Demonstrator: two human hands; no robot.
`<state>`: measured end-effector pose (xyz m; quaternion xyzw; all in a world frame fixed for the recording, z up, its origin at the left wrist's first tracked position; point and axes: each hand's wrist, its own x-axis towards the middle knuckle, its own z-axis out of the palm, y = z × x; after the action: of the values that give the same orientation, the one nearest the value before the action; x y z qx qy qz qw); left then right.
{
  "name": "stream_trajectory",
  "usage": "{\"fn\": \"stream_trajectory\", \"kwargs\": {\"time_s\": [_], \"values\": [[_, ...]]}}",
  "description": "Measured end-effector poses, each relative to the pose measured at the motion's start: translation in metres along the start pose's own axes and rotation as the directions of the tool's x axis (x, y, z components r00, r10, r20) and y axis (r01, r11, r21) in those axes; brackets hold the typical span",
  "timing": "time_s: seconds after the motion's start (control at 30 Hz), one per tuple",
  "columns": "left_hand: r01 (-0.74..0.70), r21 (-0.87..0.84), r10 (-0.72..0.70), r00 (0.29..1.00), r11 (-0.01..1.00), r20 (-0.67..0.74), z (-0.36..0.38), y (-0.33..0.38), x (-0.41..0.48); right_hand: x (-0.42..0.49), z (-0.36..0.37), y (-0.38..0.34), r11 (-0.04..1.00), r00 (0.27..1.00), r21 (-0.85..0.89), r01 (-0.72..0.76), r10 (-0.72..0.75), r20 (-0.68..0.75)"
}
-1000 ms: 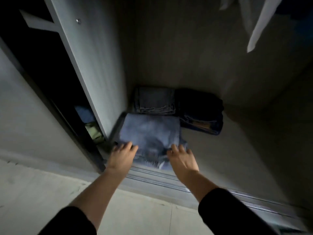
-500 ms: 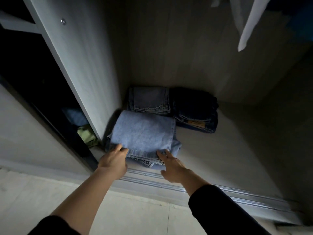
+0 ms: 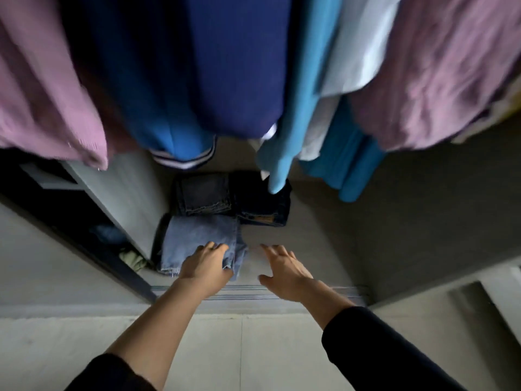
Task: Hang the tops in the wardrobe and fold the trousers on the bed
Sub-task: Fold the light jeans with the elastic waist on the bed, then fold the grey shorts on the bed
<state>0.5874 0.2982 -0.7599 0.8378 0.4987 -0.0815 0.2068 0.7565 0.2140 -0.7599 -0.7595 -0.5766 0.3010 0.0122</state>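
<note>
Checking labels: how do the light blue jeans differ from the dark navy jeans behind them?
The light blue jeans are pale; the dark navy jeans look almost black, with a tan patch. The light blue jeans lie in front, the dark navy jeans further back and right. The left hand rests on the light blue jeans; no hand touches the dark navy jeans. Both lie folded on the wardrobe floor.

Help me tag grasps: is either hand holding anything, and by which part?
Nothing is gripped. The left hand rests on the light jeans at their near right corner; the right hand is empty.
</note>
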Motion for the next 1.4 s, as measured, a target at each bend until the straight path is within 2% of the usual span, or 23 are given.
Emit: {"fn": "stream_trajectory", "kwargs": {"time_s": [0.13,0.3,0.5,0.67,0.83,1.1,1.4], "values": [[-0.107,0.024,0.107,0.994,0.994,0.006,-0.096,0.07,-0.064,-0.105,-0.091,-0.017,0.994,0.992,0.042,-0.096,0.099,-0.078],[-0.233,0.033,0.23,0.97,0.972,0.08,-0.189,0.161,-0.16,-0.25,-0.177,-0.034,0.953,0.948,0.185,-0.239,0.27,-0.166],[-0.474,0.12,0.451,0.874,0.872,0.179,-0.227,0.272,-0.245,-0.395,-0.228,-0.012,0.888,0.856,0.283,-0.362,0.437,-0.275],[-0.639,0.186,0.595,0.766,0.746,0.243,-0.21,0.386,-0.289,-0.494,-0.244,0.06,0.794,0.744,0.355,-0.493,0.596,-0.301],[-0.73,0.183,0.669,0.68,0.659,0.302,-0.168,0.516,-0.325,-0.591,-0.243,0.152,0.69,0.627,0.449,-0.567,0.715,-0.308],[-0.812,0.144,0.732,0.575,0.566,0.364,-0.091,0.697,-0.383,-0.727,-0.236,0.297,0.494,0.476,0.553,-0.67,0.859,-0.191],[-0.854,0.158,0.765,0.515,0.495,0.387,-0.054,0.841,-0.388,-0.781,-0.257,0.414,0.408,0.395,0.653,-0.638,0.901,-0.177]]}}
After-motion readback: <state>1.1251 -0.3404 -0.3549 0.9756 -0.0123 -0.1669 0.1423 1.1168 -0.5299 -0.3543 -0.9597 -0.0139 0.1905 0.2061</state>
